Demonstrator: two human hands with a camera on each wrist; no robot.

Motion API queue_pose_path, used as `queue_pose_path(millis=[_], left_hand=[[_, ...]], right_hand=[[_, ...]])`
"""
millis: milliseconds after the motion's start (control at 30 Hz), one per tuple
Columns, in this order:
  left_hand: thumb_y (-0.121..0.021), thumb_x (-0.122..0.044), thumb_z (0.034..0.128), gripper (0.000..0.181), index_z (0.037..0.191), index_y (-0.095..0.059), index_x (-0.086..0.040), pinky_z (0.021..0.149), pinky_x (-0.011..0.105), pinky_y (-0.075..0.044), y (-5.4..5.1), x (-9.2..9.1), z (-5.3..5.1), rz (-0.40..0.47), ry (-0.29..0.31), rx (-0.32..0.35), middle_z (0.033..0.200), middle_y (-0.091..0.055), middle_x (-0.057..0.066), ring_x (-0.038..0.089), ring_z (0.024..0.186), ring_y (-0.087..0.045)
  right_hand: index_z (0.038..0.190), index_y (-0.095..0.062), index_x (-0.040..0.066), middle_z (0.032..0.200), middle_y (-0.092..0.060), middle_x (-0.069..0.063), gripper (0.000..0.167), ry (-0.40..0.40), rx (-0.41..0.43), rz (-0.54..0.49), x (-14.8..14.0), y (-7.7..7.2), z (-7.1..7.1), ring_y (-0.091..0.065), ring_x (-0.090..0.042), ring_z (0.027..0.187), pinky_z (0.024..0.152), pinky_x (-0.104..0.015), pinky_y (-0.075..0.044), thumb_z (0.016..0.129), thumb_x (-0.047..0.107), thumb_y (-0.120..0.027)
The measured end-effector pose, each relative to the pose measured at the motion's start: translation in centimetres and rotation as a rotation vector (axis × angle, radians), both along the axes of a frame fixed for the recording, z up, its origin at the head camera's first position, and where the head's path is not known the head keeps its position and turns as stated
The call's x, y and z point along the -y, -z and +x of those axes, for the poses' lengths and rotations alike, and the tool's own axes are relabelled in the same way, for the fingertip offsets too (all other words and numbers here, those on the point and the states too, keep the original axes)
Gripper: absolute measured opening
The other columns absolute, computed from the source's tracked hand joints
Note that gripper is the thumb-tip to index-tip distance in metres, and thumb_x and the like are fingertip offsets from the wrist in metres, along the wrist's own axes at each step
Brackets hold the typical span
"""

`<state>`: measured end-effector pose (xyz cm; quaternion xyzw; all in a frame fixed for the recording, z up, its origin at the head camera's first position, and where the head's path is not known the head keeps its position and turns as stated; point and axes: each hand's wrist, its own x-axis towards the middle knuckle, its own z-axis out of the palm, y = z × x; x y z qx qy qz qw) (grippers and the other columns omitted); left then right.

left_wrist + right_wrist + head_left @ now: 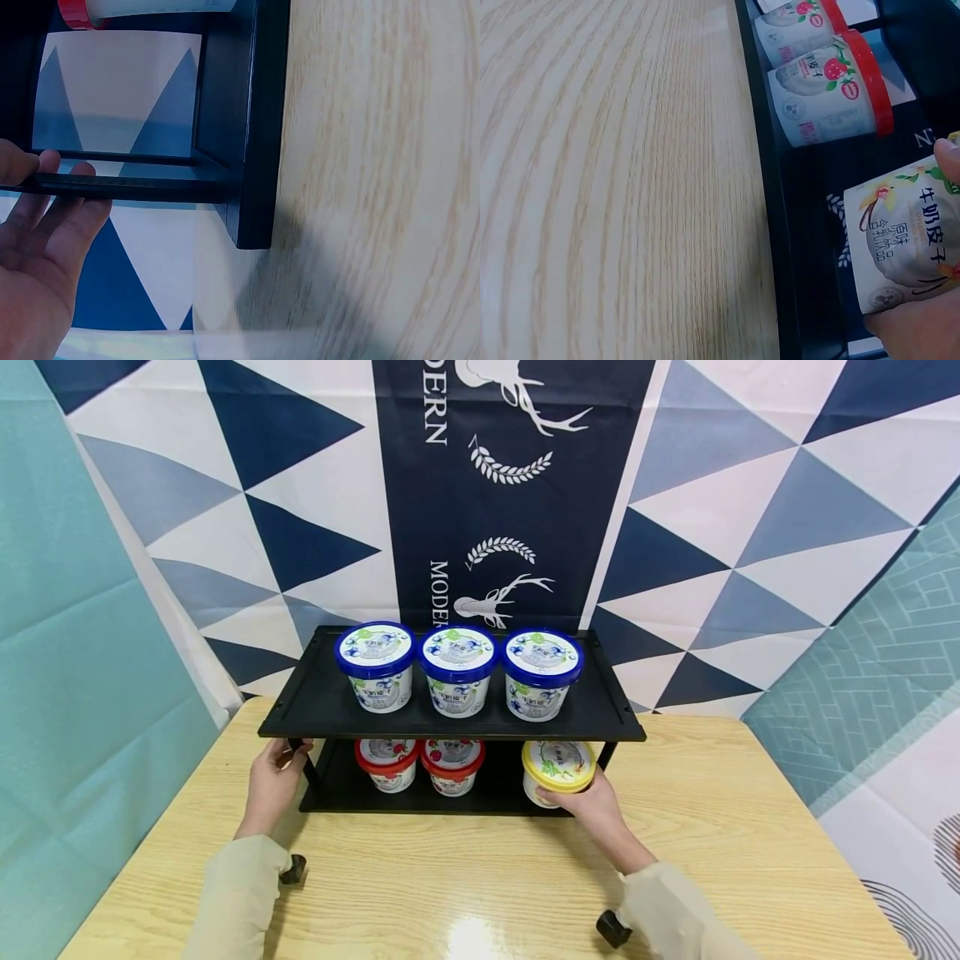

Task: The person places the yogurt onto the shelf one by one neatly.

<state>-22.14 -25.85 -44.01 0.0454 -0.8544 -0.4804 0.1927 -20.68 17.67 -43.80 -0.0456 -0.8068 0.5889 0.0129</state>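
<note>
A yellow-lidded tub [558, 764] stands at the right of the black rack's lower tier, its front edge near the shelf's rim. My right hand [600, 810] grips it from the right side; in the right wrist view the thumb and fingers lie on opposite sides of the white printed tub [907, 232]. At the rack's left end, my left hand [273, 781] holds the black post [310, 768]. In the left wrist view, thumb and fingers [82, 217] stand on either side of that post [150, 187].
Two red-lidded tubs [386, 764] sit left of the yellow one on the lower tier. Three blue-lidded tubs [459, 668] stand in a row on the upper shelf [300, 702]. The rack rests on a wooden table [420, 877] against a patterned cloth wall [517, 485].
</note>
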Motion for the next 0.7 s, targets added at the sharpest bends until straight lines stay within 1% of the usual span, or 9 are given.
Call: queue_pose_path(millis=[100, 167, 233, 300, 400, 500, 600, 633, 700], left_hand=[[-0.047, -0.011, 0.0967, 0.019, 0.11, -0.059, -0.005, 0.084, 0.005, -0.039, -0.05, 0.01, -0.02, -0.002, 0.0, 0.005, 0.112, -0.063, 0.016, -0.017, 0.086, -0.047], [-0.047, -0.012, 0.097, 0.019, 0.111, -0.059, -0.005, 0.088, 0.012, -0.043, -0.09, 0.01, -0.01, -0.004, -0.002, 0.015, 0.113, -0.063, 0.016, -0.017, 0.087, -0.047], [-0.046, -0.013, 0.0974, 0.02, 0.112, -0.058, -0.006, 0.092, 0.022, -0.045, -0.12, 0.01, 0.01, -0.005, -0.004, 0.024, 0.114, -0.062, 0.015, -0.016, 0.088, -0.047], [-0.046, -0.014, 0.0976, 0.02, 0.112, -0.058, -0.006, 0.094, 0.03, -0.046, -0.09, 0.0, 0.01, -0.003, -0.003, 0.027, 0.114, -0.062, 0.015, -0.016, 0.088, -0.047], [-0.046, -0.013, 0.0974, 0.02, 0.112, -0.058, -0.006, 0.096, 0.036, -0.045, -0.07, -0.01, 0.0, 0.001, -0.001, 0.024, 0.114, -0.062, 0.015, -0.016, 0.088, -0.046], [-0.046, -0.013, 0.0974, 0.02, 0.112, -0.058, -0.006, 0.096, 0.037, -0.045, -0.05, 0.0, -0.02, 0.002, -0.001, 0.02, 0.114, -0.062, 0.016, -0.018, 0.087, -0.045], [-0.046, -0.012, 0.0973, 0.02, 0.113, -0.058, -0.006, 0.096, 0.036, -0.046, -0.05, 0.0, -0.03, -0.001, -0.002, 0.017, 0.114, -0.061, 0.016, -0.019, 0.086, -0.045], [-0.046, -0.012, 0.0972, 0.02, 0.112, -0.058, -0.006, 0.095, 0.034, -0.046, -0.04, 0.0, -0.04, -0.001, -0.002, 0.017, 0.114, -0.061, 0.016, -0.019, 0.086, -0.045], [-0.047, -0.012, 0.097, 0.02, 0.112, -0.058, -0.006, 0.093, 0.027, -0.046, -0.03, -0.02, -0.06, -0.004, -0.004, 0.015, 0.114, -0.062, 0.016, -0.019, 0.086, -0.045]], right_hand=[[0.137, -0.038, 0.013, 0.132, -0.052, -0.009, 0.085, 0.011, -0.001, -0.007, 0.15, 0.04, -0.04, -0.048, -0.019, 0.12, 0.096, -0.02, -0.039, 0.066, 0.016, -0.085], [0.137, -0.038, 0.013, 0.131, -0.052, -0.009, 0.085, 0.02, -0.003, 0.0, 0.25, 0.05, -0.1, -0.048, -0.02, 0.12, 0.098, -0.023, -0.039, 0.066, 0.017, -0.085], [0.137, -0.038, 0.012, 0.131, -0.052, -0.01, 0.086, 0.024, -0.005, 0.002, 0.34, 0.07, -0.15, -0.048, -0.02, 0.119, 0.099, -0.026, -0.038, 0.066, 0.018, -0.085], [0.137, -0.037, 0.013, 0.13, -0.052, -0.009, 0.086, 0.025, -0.004, 0.005, 0.41, 0.08, -0.18, -0.049, -0.02, 0.119, 0.101, -0.029, -0.038, 0.066, 0.02, -0.085], [0.138, -0.036, 0.014, 0.13, -0.051, -0.008, 0.087, 0.022, -0.004, 0.004, 0.47, 0.16, -0.26, -0.049, -0.021, 0.119, 0.101, -0.032, -0.038, 0.067, 0.022, -0.085], [0.138, -0.035, 0.013, 0.13, -0.051, -0.008, 0.087, 0.027, -0.011, 0.014, 0.53, 0.28, -0.39, -0.049, -0.021, 0.119, 0.102, -0.034, -0.038, 0.068, 0.024, -0.085], [0.138, -0.036, 0.012, 0.13, -0.051, -0.009, 0.087, 0.04, -0.02, 0.018, 0.64, 0.44, -0.58, -0.049, -0.021, 0.119, 0.102, -0.034, -0.038, 0.067, 0.023, -0.085], [0.138, -0.036, 0.012, 0.13, -0.052, -0.01, 0.087, 0.045, -0.022, 0.021, 0.7, 0.49, -0.63, -0.049, -0.021, 0.119, 0.103, -0.034, -0.038, 0.067, 0.023, -0.085], [0.137, -0.037, 0.011, 0.129, -0.052, -0.011, 0.087, 0.054, -0.022, 0.027, 0.83, 0.52, -0.66, -0.049, -0.022, 0.119, 0.103, -0.035, -0.038, 0.066, 0.024, -0.085]])
